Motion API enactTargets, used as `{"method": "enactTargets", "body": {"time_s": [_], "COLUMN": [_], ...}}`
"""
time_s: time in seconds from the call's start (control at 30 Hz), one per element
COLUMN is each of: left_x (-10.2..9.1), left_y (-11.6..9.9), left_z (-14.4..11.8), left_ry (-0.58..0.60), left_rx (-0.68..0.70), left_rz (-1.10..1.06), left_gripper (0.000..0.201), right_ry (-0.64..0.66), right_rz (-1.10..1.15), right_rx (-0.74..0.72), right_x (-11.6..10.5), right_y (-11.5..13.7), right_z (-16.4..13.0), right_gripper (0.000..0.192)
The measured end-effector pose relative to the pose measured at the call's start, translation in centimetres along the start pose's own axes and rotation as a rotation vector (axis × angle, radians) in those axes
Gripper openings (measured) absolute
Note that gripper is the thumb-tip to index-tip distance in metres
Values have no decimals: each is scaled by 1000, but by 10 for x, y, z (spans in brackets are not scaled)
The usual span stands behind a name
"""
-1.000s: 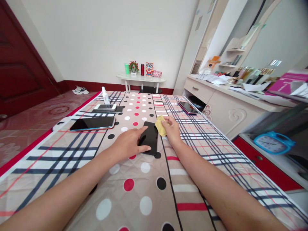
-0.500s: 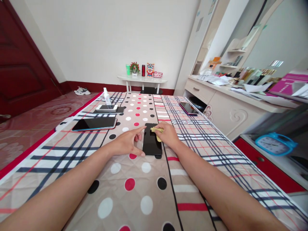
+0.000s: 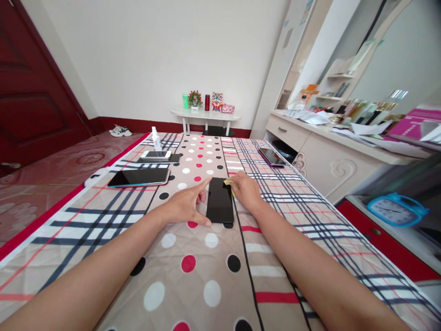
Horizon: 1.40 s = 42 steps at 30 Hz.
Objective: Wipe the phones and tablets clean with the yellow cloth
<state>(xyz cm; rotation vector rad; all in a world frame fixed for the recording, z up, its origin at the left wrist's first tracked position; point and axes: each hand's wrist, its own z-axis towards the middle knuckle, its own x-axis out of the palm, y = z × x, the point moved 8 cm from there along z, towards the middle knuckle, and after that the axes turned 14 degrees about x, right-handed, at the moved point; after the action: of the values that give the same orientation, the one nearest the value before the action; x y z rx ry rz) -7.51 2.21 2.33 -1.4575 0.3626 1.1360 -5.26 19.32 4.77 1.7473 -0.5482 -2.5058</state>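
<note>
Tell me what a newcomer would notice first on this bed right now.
Mid-bed, a black phone lies flat, the left hand steadying its left edge while the right hand presses a yellow cloth at its top right corner. Farther left sit a tablet and a spray bottle.

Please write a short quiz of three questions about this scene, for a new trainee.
1. True or false: the left hand steadies the black phone by its left edge.
2. What does the right hand hold? A) spray bottle B) yellow cloth C) blue clock
3. Fill in: the small spray bottle stands on the ____ side of the bedspread.

Key: 1 true. 2 B, the yellow cloth. 3 left.
</note>
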Motion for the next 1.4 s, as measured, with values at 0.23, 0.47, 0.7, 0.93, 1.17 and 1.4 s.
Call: {"method": "enactTargets", "body": {"time_s": [0.23,0.47,0.7,0.93,1.17,1.4], "left_x": [0,1,1,0,2,2], "left_y": [0,0,2,3,3,6], "left_z": [0,0,0,0,0,0], "left_ry": [-2,4,-6,-20,-19,-29], "left_rx": [-16,-12,-24,-17,5,-12], "left_rz": [28,19,3,58,-10,-34], "left_gripper": [128,129,130,131,129,129], "right_ry": [235,173,15,130,14,-29], "right_rz": [179,153,-34,40,-88,-203], "right_rx": [-311,-273,-20,-379,-64,82], "right_x": [4,4,4,5,8,12], "right_y": [60,51,9,72,27,14], "right_z": [-38,-29,2,-42,-2,16], "right_gripper": [12,17,29,24,28,30]}}
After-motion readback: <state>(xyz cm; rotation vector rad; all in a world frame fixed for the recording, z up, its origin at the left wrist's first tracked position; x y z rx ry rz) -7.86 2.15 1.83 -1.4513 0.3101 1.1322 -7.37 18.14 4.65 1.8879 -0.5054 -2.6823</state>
